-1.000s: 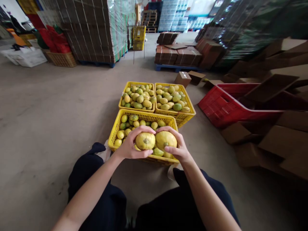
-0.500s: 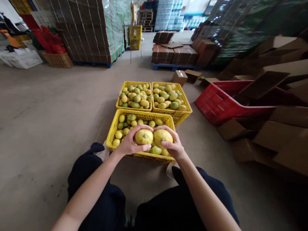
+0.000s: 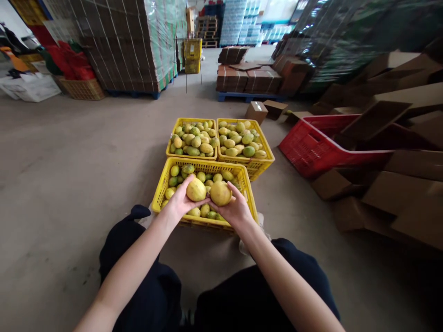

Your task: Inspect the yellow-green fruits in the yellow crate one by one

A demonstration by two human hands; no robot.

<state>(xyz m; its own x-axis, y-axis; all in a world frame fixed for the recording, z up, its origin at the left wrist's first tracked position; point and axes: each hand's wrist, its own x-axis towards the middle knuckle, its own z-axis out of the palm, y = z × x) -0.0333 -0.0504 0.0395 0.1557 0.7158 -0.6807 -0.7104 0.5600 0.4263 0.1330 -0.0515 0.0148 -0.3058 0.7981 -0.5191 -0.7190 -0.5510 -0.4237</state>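
Observation:
My left hand (image 3: 180,199) is closed around a yellow papaya (image 3: 196,189), its thumb on top and the fingers underneath. Beside it, my right hand (image 3: 238,207) cradles a second rounded yellow papaya (image 3: 220,193) from below and from the right. The two fruits are held close together, with my fingertips almost meeting beneath them. Both are above the near yellow crate (image 3: 159,186), where several yellow and green papayas (image 3: 188,169) lie. My hands and forearms hide part of what is in this crate.
Behind the near crate stand two fuller yellow crates, a left one (image 3: 192,157) and a right one (image 3: 262,167). To the right are a red crate (image 3: 308,150) and heaped cardboard boxes (image 3: 404,193). Wrapped pallet stacks (image 3: 117,46) stand further back. My knees flank the near crate.
Both hands have turned with the papayas, so that the right fingers now lie under the fruit. The left papaya has moved a little left and up; the right one has shifted left.

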